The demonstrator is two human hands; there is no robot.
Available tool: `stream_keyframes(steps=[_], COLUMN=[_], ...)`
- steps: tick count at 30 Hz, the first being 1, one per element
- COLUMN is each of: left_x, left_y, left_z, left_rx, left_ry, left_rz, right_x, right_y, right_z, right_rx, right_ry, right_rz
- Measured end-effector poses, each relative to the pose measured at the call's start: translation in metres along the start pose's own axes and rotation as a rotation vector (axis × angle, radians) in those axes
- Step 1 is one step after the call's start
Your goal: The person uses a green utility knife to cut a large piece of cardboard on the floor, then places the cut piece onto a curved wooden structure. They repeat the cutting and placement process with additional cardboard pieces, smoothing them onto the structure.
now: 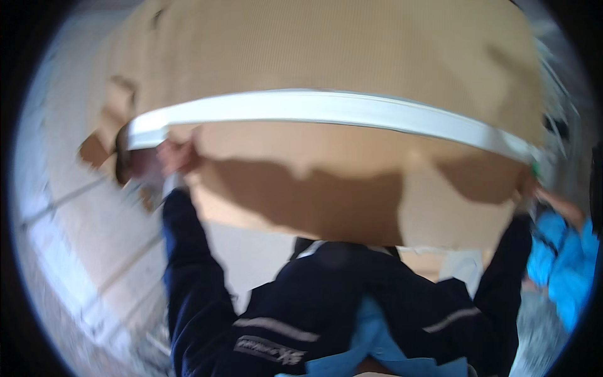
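Note:
A long white strip (314,105) stretches from left to right across brown cardboard and looks bowed in this view. Below it is a cardboard panel (352,141), partly in shadow. My left hand (179,157) is closed at the panel's left edge, just under the strip's left end, and seems to grip the cardboard. At the panel's right edge is my right hand (526,185), blurred, its fingers not readable. Another person's bare forearm (562,207) reaches in close beside it.
A large cardboard sheet (326,50) fills the area beyond the strip. Torn cardboard flaps (94,149) stick out at the left, above a pale floor with dark lines (81,245). The other person's bright blue sleeve (553,251) is at the right.

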State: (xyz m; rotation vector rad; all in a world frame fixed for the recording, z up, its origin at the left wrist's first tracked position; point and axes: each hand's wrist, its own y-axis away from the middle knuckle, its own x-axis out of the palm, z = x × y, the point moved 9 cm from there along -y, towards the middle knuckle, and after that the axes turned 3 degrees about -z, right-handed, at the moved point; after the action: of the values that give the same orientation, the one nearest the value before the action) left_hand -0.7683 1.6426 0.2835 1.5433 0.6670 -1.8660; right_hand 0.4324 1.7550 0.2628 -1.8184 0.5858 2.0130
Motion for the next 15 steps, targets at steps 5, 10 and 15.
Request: stream_keyframes(steps=[5, 10, 15], left_x=[0.043, 0.022, 0.013], left_y=[-0.039, -0.046, -0.038], left_z=[0.003, 0.023, 0.02], left_rx=[0.134, 0.026, -0.037], left_ry=[0.612, -0.028, -0.061], left_rz=[0.405, 0.155, 0.151], right_x=[-0.028, -0.057, -0.082], right_y=[0.03, 0.069, 0.141], right_z=[0.043, 0.035, -0.019], right_rx=[0.022, 0.06, 0.236], right_ry=[0.031, -0.092, 0.023], right_rz=[-0.116, -0.149, -0.26])
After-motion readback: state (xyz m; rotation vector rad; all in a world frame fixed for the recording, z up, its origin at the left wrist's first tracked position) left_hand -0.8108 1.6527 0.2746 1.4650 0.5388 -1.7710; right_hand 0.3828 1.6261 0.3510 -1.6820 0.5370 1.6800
